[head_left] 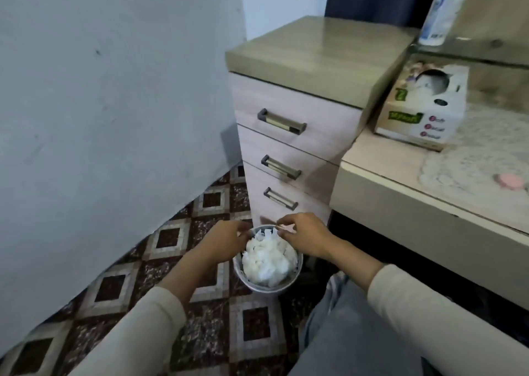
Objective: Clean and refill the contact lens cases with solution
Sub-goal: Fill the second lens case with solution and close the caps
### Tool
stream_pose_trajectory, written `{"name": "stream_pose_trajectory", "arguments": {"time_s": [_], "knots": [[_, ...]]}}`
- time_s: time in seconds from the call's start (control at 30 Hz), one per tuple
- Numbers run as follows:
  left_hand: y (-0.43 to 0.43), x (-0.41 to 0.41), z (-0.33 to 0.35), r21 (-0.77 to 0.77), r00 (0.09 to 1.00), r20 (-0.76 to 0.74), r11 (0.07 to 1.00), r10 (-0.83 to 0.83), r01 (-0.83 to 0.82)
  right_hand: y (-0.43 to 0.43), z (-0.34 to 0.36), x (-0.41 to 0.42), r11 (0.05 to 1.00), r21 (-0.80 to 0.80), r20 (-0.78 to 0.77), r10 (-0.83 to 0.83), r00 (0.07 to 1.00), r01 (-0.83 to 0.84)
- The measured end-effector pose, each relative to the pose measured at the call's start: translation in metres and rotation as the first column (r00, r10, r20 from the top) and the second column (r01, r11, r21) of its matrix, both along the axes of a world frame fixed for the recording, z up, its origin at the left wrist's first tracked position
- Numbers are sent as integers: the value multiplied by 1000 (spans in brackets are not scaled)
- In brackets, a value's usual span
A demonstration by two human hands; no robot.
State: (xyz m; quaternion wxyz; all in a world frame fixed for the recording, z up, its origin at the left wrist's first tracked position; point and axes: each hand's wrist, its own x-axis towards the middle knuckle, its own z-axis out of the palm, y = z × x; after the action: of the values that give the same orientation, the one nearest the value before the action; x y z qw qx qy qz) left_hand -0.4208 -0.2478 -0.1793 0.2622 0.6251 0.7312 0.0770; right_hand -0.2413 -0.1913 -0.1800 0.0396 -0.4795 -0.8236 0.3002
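Above the tissue-stuffed wastebasket [297,269], fingers of the right hand [304,236] pinched a thin pale sliver [284,227]. Of the left hand [225,238] I couldn't tell.

A drawer cabinet [294,123] with metal handles is being shown against a pale wall [100,89]. At the cabinet's foot, a small round bin [266,289] heaped with crumpled white tissues [266,258] is being borne by patterned floor tiles [206,203]. Right of the cabinet, a tissue box [423,109] and a lace mat [472,152] are being carried by a desk [400,203].
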Motion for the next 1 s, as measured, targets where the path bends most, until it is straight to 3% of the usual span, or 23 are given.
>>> {"name": "stream_pose_trajectory", "arguments": {"time_s": [0.27, 0.4, 0.73, 1.0], "knots": [[19, 78, 108, 326, 956, 56, 911, -287, 254, -35, 123, 85, 947, 321, -78, 32, 996, -6], [31, 139, 140, 391, 911, 36, 844, -412, 366, -38, 155, 149, 902, 422, -68, -69, 995, 91], [73, 252, 143, 374, 818, -19, 754, -575, 539, -47, 158, 291, 779, 425, -71, -480, 875, 462], [103, 302, 111, 383, 790, -111, 708, -603, 594, -52, 136, 350, 651, 392, -99, -672, 734, 650]]}}
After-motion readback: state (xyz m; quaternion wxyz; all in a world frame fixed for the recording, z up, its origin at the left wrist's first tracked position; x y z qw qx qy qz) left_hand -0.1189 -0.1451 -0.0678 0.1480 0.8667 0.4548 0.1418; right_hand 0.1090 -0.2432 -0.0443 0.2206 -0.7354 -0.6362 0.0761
